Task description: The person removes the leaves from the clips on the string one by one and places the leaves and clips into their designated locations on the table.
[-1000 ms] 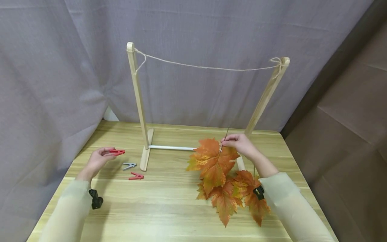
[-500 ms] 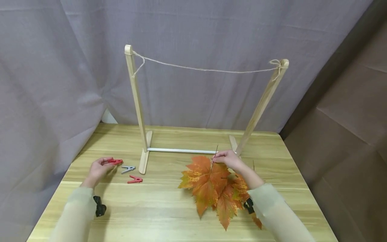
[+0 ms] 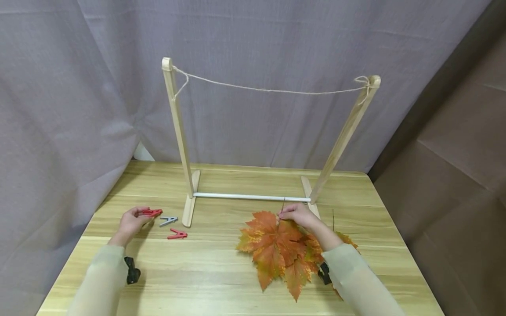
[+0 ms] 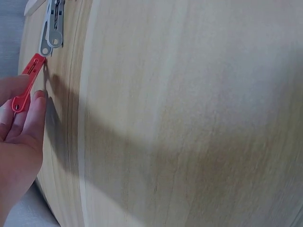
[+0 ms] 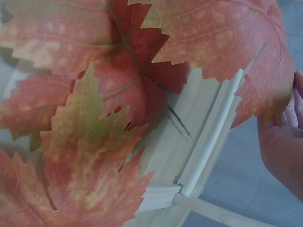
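Note:
Between thumb and fingers my left hand pinches a red clothespin, held low over the table's left side. Just right of it lie a grey clothespin and a second red clothespin. In the left wrist view the held red clothespin has its tip close to the grey one. My right hand pinches the thin stem of an orange maple leaf. Other maple leaves lie below and beside it, partly covered by that leaf and by my right forearm.
Behind the leaves stands a wooden frame with a left post, a right post and a white bottom rod. A sagging string is tied between the post tops. Grey cloth hangs behind the wooden table.
My right hand has lowered the maple leaf toward the table and nearer me, shifting slightly left. My left hand, still pinching the red clothespin, has come down a little.

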### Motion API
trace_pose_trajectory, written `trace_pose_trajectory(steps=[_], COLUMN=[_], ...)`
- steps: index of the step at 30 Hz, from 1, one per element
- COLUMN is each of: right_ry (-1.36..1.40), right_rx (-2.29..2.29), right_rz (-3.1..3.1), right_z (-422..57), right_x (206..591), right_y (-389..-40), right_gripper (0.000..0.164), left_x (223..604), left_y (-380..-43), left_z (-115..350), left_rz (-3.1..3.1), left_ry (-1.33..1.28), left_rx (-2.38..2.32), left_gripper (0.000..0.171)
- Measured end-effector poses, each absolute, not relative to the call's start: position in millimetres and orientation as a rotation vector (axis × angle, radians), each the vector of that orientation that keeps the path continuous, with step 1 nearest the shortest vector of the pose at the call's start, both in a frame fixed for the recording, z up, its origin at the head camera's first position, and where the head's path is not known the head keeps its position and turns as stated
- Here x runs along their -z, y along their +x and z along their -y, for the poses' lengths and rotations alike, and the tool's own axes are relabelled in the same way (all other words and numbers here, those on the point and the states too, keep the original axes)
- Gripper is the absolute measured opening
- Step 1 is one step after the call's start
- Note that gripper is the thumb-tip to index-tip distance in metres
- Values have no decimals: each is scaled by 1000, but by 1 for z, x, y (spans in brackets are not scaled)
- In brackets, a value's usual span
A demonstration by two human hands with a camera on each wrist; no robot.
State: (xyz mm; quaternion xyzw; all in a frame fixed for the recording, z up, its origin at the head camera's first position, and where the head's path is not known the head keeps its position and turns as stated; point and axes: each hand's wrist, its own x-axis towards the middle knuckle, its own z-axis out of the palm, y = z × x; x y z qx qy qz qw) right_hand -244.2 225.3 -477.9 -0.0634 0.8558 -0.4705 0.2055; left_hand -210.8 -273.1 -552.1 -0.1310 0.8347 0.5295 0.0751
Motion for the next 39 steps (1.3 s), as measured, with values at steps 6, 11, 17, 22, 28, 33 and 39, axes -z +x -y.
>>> trace_pose_trajectory(steps=[6,11,17,22,28,33,39], right_ry=[-275,-273,-258,-117,-28,38,171], right_rx=[1206,1159,1230,1432,1549,1555,1491], right_rz=[-2400,-2424,-2372,-2211,-2064,-2027,-2127], right_z=[-240,-255,-280,-305,-339,-366,-385], right_x=[478,476,475,474,479,489,503], right_y=[-244,-247,-252,-253,-250,-245,-233], right_gripper=[25,26,29,18,22,23,20], left_x=[551,552,553,554,552,552,555], left_y=[-212,-211,-210,-212,-212,-209,-209], left_z=[272,272,272,272,272,271,272], left_rz=[-2504,-2510,-2523,-2552,-2581,-2628,-2658], left_ry=[-392,-376,-373,-364,-338,-345,-358], left_rx=[-1582,-1590,-1571,-1531,-1530,-1491,-1460], left_gripper=[47,45,45,44,43,41,40])
